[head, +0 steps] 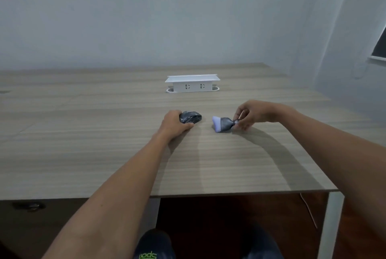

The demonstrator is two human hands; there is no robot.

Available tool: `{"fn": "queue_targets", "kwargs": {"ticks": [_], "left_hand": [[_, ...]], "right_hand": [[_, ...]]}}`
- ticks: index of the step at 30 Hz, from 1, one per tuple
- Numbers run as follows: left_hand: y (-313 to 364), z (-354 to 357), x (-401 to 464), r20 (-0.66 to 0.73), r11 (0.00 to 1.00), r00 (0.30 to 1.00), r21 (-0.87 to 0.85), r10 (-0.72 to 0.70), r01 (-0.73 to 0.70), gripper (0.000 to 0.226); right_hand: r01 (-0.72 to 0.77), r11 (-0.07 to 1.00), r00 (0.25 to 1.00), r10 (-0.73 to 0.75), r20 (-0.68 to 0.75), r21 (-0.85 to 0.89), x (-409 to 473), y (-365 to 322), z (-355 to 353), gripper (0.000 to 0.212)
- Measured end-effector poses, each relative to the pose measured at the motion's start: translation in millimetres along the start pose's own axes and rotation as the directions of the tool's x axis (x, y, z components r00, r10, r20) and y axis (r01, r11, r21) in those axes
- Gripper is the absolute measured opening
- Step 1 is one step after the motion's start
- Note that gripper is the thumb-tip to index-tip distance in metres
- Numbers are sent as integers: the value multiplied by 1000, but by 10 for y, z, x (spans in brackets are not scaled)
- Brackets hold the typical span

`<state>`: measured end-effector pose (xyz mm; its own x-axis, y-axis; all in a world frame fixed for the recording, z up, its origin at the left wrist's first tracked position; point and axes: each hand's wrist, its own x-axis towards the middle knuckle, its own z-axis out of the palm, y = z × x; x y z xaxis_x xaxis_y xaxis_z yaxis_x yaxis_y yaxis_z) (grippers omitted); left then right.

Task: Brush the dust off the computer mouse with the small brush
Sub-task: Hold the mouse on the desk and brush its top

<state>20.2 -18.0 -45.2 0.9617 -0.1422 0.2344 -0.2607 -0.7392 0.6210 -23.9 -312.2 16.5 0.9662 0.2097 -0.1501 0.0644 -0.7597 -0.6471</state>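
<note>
A dark computer mouse (191,117) lies on the wooden desk (104,143) near its middle. My left hand (173,124) grips the mouse from its left and near side, thumb along the front. To the right, a small brush (222,124) with pale lilac bristles and a dark grey body points its bristles left toward the mouse. My right hand (253,115) pinches the brush by its short handle end. A gap of bare desk separates the bristles from the mouse.
A white pop-up socket box (192,84) stands on the desk behind the mouse. The desk's front edge (229,194) runs close below my forearms, and its right edge lies beyond my right arm. A wall stands behind.
</note>
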Motion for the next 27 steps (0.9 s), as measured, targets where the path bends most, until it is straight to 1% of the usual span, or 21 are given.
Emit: {"fn": "queue_targets", "kwargs": {"ticks": [7,12,16,20,22,27], "left_hand": [[-54,-86,-80,51,997,998,-63,37,-34,37],[-80,-145,-129,104,995,993,-81,59,-50,44],[-62,-195,-154,142,995,987,-81,72,-61,47],[-39,-238,-154,189,992,977,-104,97,-78,44],[-27,-252,-167,222,988,969,-131,107,-79,43],[-49,-265,-180,295,974,950,-222,102,-36,51]], "right_hand": [[96,989,994,-90,-55,115,148,-173,34,28],[157,971,978,-128,-164,178,280,-299,109,28],[178,970,965,-140,-222,162,375,-396,163,27],[203,972,945,-164,-282,114,446,-507,198,23],[217,970,936,-176,-306,108,443,-566,224,22],[278,949,920,-220,-326,146,437,-665,283,26]]}}
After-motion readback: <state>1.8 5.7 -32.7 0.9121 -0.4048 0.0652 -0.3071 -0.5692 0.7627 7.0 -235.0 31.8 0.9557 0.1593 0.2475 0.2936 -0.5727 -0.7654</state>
